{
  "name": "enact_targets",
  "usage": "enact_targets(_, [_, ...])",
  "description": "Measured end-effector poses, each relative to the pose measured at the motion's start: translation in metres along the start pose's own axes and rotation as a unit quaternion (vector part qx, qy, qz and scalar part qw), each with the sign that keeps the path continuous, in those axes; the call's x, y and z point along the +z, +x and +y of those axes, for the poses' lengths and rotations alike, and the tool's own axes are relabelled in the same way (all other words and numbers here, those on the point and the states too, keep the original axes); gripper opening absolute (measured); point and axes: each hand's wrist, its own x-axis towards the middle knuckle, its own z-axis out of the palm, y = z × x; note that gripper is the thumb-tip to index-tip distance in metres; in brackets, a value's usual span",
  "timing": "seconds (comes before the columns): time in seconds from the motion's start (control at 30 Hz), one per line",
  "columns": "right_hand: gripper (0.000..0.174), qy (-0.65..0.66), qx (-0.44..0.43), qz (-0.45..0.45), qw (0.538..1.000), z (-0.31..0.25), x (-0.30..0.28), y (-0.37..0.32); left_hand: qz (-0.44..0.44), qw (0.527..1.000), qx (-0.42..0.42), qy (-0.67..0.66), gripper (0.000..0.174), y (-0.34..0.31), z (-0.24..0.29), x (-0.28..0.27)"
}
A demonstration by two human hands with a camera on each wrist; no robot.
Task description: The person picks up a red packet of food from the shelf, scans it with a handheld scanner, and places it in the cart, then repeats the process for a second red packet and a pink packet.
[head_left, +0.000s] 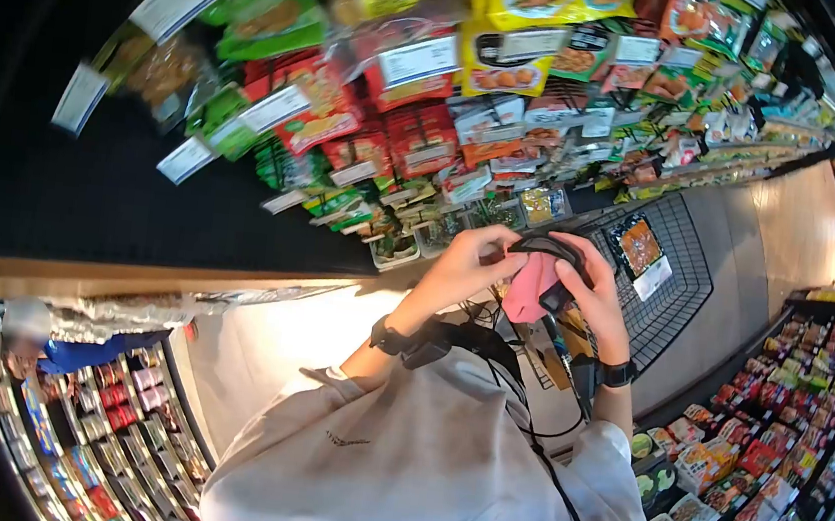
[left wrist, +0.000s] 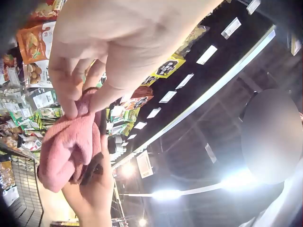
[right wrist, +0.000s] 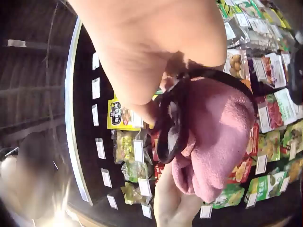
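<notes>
Pink cloth [left wrist: 57, 146] droops from the fingers [left wrist: 67, 94], long axis slanting down.

The person wore a pale, loose shirt [head_left: 436, 488] with short sleeves [head_left: 615, 470] and small dark lettering [head_left: 348, 440] across the chest. Black bands circled the left wrist [head_left: 387, 338] and right wrist [head_left: 618, 374]; a thin black cord [head_left: 567, 498] ran down the front.

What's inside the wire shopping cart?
In the wire cart lies a dark-edged package with orange-red contents and a white label. The right hand and forearm cover part of the cart, so anything behind them can't be seen.
</notes>
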Motion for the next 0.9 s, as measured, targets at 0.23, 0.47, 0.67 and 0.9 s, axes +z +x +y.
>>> enact_targets(0.23, [0.043, -0.054, -0.021, -0.056, 0.997, 0.027, 0.044, 0.007, 0.020, 1.000, 0.008, 0.007, 0.020, -0.014, -0.001, -0.020])
enact_targets(0.47, [0.023, -0.073, 0.022, 0.076, 0.994, 0.034, 0.019, -0.002, 0.152, 0.988, -0.021, -0.006, 0.026, 0.012, -0.049, -0.078])
enact_targets(0.67, [0.034, 0.001, -0.003, 0.181, 0.983, 0.036, -0.023, -0.027, 0.468, 0.867, 0.149, 0.086, 0.075, 0.086, -0.149, -0.152])
enact_targets(0.9, [0.032, 0.037, -0.006, 0.212, 0.977, 0.040, -0.042, -0.049, 0.573, 0.765, 0.121, 0.270, 0.072, 0.099, -0.133, -0.147])
